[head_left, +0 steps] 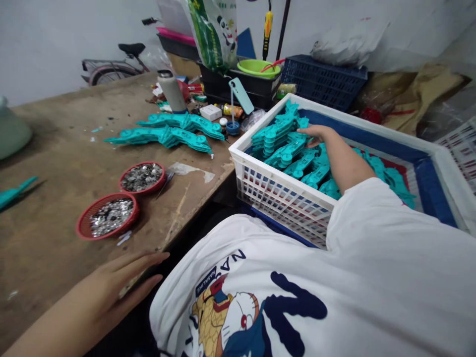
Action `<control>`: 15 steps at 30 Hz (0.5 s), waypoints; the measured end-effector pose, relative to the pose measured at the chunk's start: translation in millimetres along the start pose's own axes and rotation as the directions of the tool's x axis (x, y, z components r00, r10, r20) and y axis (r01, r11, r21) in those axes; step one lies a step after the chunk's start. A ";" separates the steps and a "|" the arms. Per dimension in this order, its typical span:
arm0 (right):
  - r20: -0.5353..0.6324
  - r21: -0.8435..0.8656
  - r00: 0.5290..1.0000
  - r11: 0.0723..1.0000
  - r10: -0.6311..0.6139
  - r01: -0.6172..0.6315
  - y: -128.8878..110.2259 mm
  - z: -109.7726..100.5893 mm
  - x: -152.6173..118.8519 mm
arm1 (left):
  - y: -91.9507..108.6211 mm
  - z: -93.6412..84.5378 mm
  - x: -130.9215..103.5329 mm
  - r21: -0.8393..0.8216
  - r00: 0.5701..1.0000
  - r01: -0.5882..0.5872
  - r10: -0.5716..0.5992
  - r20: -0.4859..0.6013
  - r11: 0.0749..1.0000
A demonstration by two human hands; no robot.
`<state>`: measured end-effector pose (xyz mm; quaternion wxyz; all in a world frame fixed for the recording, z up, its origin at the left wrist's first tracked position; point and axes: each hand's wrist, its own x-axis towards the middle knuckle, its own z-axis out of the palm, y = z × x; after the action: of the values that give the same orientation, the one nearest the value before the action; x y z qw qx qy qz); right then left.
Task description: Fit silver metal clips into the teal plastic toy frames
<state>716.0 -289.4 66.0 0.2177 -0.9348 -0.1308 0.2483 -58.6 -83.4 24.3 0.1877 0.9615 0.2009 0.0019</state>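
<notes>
My left hand [124, 280] rests at the front edge of the worktable, fingers stretched out and thumb apart, holding nothing. My right hand [318, 135] reaches into a white plastic crate [282, 173]. Its fingers are extended over the teal plastic parts [286, 148] stacked there and appear to touch them; some fingertips are hidden. On the table lie two long stacks of teal parts [167, 136]. Nearer to me, two red baskets [107, 237] hold small shiny metal pieces [141, 177]. A single teal part [17, 192] lies at the far left.
A grey flask [171, 91], a light blue phone [241, 96] and a small white box [210, 112] stand at the table's back. Behind them are a black bin with a green bowl [258, 68] and a dark blue crate [323, 79]. A bicycle [115, 69] leans by the wall.
</notes>
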 end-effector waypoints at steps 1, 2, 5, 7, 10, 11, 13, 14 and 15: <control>-0.020 -0.040 1.000 0.999 0.010 -0.010 -0.5 -4.1 -5.5 | 5.4 -1.8 1.0 -0.005 1.000 0.012 -0.012 0.023 1.000; -0.043 -0.088 0.999 0.996 0.013 -0.016 -2.5 -9.5 -11.6 | 11.4 -3.7 2.4 -0.012 0.999 0.024 -0.024 0.047 1.000; -0.112 -0.260 0.994 0.966 -0.018 -0.012 -20.1 -33.8 -36.5 | 26.7 -9.3 7.8 -0.035 0.995 0.056 -0.052 0.085 0.998; -0.141 -0.366 0.986 0.930 -0.088 0.030 -44.1 -51.4 -62.6 | 31.7 -11.2 12.0 -0.054 0.993 0.062 -0.056 0.109 0.997; -0.121 -0.585 0.906 0.767 -0.405 0.264 -98.3 -62.1 -115.7 | 34.2 -10.9 18.2 -0.089 0.985 0.055 -0.039 0.168 0.995; -0.071 -0.656 0.823 0.648 -0.564 0.387 -120.4 -58.3 -134.0 | 35.1 -10.2 20.0 -0.103 0.984 0.053 -0.034 0.177 0.993; 0.052 -0.624 0.604 0.446 -0.796 0.642 -169.8 -37.9 -164.1 | 37.6 -8.3 22.5 -0.134 0.983 0.058 -0.033 0.181 0.989; 0.118 -0.591 0.505 0.349 -0.855 0.728 -196.8 -21.5 -173.8 | 39.1 -7.2 23.1 -0.152 0.982 0.060 -0.031 0.184 0.987; 0.198 -0.569 0.403 0.230 -0.894 0.790 -225.1 -1.2 -178.9 | 40.3 -5.9 23.1 -0.168 0.982 0.061 -0.029 0.188 0.984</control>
<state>535.3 -156.9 246.1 0.0288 -0.7460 -0.6639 -0.0433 -22.3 -106.6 42.7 0.2884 0.9327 0.2036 -0.0740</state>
